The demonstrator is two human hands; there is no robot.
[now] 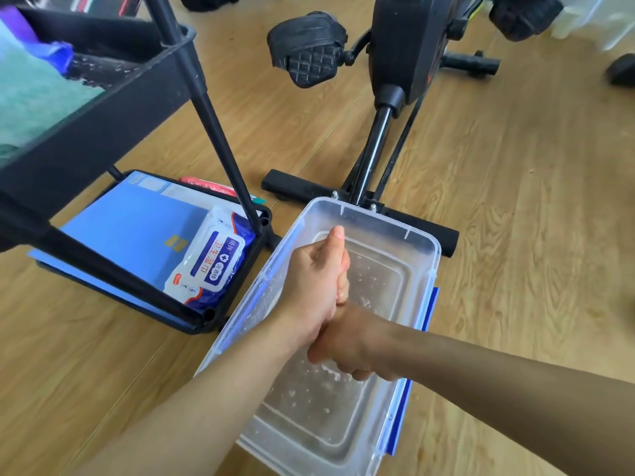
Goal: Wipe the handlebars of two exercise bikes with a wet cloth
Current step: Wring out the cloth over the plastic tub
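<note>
Both my hands are clenched end to end over a clear plastic bin [426, 255] that holds shallow water. My left hand [316, 276] is the farther fist, thumb pointing up. My right hand [350, 345] is the nearer fist, pressed against the left wrist. They grip a wet cloth that is almost wholly hidden inside them; only a pale wet bit [328, 370] shows under the right hand, with drops falling. An exercise bike [398, 56] stands just beyond the bin, with a pedal [309, 56] and base bar [443, 238] visible. Its handlebars are out of view.
A black tiered cart [103, 132] stands at the left. Its bottom shelf holds a wet-wipes pack [209, 266] and a blue folder [137, 228]; the upper tier holds a teal cloth [31, 101]. Blue latches [400, 420] line the bin's right side. Wood floor lies all around.
</note>
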